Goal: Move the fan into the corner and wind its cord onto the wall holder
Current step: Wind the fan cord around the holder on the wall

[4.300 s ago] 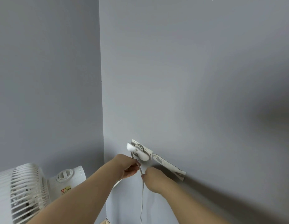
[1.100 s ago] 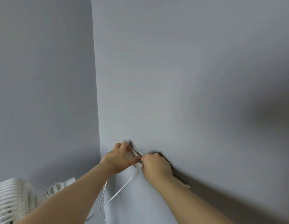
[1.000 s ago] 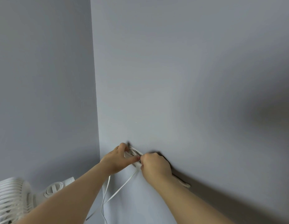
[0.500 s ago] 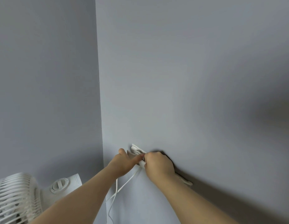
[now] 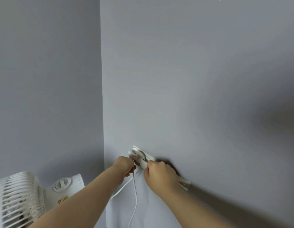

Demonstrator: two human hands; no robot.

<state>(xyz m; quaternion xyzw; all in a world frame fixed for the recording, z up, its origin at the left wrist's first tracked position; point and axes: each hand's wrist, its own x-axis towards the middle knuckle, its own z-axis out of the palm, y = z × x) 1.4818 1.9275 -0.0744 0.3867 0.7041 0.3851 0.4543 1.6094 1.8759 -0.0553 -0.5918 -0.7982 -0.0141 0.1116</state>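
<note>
Head view: two grey walls meet in a corner [image 5: 102, 96] that runs up the left half of the picture. The fan [image 5: 19, 199], white with a ribbed grille, stands low on the left against the left wall, close to the corner. A round knob [image 5: 61, 185] sits on top of its housing, with a small red and yellow sticker [image 5: 63, 199] below it.

The wall holder [image 5: 141, 157], a white strip, is fixed slantwise to the right wall just right of the corner. Its upper end carries several turns of the cord [image 5: 134, 191], and its lower end pokes out to the right of the right wrist.

The left hand [image 5: 125, 167] reaches in from the lower left and is clenched round the cord right under the holder's upper end. From this fist one strand hangs straight down the wall to the bottom edge, and a second strand slants away to the lower left behind the forearm.

The right hand [image 5: 159, 175] comes in from the lower right and lies over the middle of the holder. Its fingers are curled and its thumb and forefinger grasp the white piece where the turns are wound. Whether it also pins a strand there cannot be told. The two hands are just beside each other, nearly touching.
</note>
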